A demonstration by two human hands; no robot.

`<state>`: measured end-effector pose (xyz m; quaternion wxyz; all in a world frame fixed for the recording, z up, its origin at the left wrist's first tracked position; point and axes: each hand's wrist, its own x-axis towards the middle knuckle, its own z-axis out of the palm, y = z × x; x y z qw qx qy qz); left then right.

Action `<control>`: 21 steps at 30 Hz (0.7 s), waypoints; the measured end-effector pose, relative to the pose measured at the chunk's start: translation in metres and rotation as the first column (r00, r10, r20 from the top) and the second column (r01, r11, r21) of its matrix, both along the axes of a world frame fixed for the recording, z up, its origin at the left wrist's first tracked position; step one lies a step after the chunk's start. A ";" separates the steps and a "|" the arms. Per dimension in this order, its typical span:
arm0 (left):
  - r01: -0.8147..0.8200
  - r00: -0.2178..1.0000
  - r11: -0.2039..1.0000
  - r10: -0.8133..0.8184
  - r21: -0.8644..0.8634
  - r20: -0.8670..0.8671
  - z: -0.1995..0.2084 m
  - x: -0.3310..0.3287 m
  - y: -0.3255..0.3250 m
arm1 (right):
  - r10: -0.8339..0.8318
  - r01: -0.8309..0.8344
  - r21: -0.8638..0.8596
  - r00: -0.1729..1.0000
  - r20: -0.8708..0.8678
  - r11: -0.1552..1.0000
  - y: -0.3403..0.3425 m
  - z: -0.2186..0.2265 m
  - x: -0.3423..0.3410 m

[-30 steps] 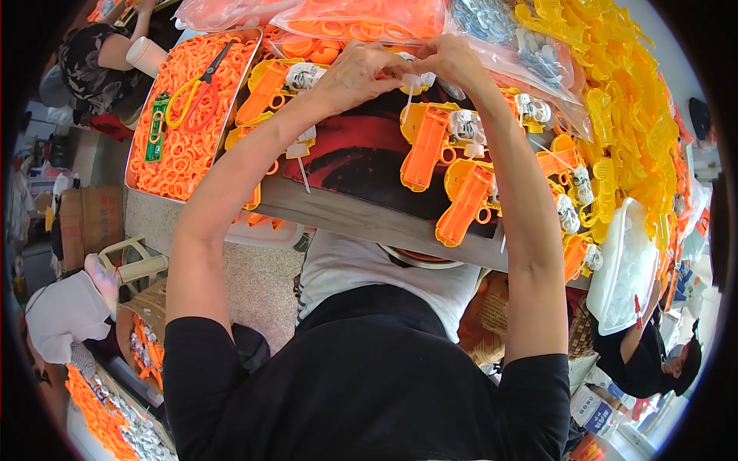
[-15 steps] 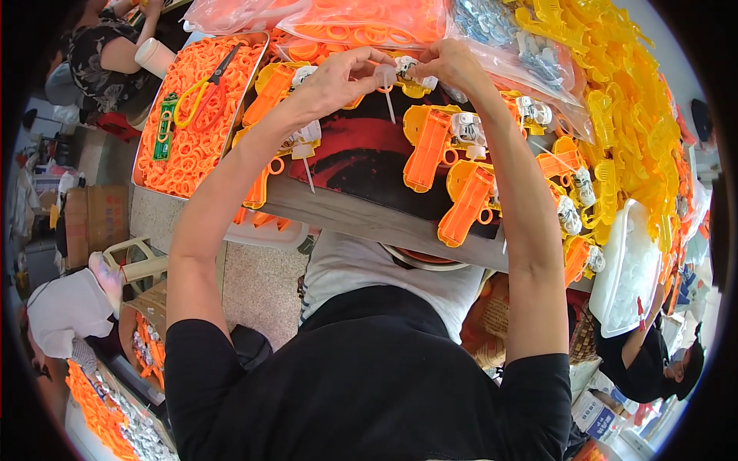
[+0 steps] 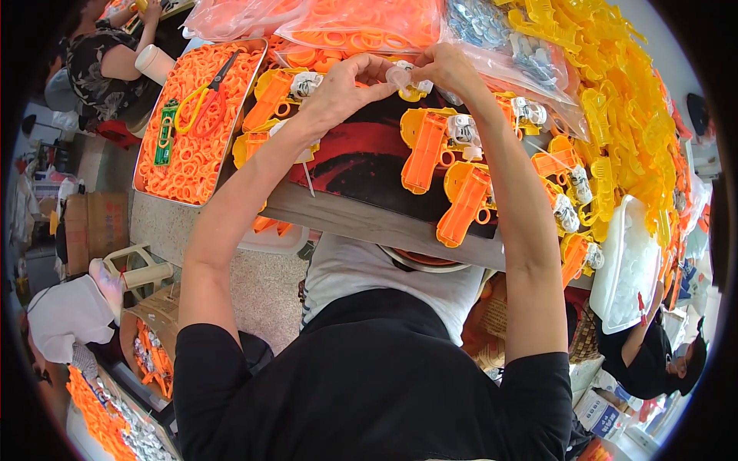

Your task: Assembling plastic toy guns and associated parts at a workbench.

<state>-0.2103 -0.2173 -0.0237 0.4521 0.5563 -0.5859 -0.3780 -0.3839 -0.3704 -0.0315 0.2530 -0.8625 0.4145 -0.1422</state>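
Note:
Above the far part of the workbench, my left hand pinches a small clear plastic round piece between thumb and fingers. My right hand meets it from the other side, its thumb and fingers closed together at the piece's edge. Whatever else its fingertips grip is too small to make out. Behind the hands lies a partly assembled orange and yellow toy gun with white parts, mostly covered. Nearer me, two more toy guns lie side by side, grips toward me.
Left is a tray of orange rings holding scissors and a green tool. Bags of orange rings and silvery parts lie behind. Yellow shells and a white tub are right. Other people sit nearby.
The clear piece has tipped, showing its round face; the thin white stick that hung below it is no longer visible. My left hand has shifted slightly right, with its thumb stretched further toward the piece.

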 end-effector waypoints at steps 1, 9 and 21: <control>0.008 0.999 1.000 -0.008 0.005 0.042 -0.001 -0.001 0.000 | 0.000 0.000 0.001 1.000 0.001 1.000 0.001 0.001 0.001; 0.023 0.991 1.000 -0.020 0.018 -0.133 -0.004 -0.003 0.001 | -0.040 0.042 0.088 0.999 -0.026 0.995 -0.005 -0.002 0.000; 0.313 0.672 0.804 0.189 -0.505 0.716 -0.019 -0.008 -0.021 | -0.037 0.041 0.066 0.998 -0.054 0.997 -0.008 -0.005 0.002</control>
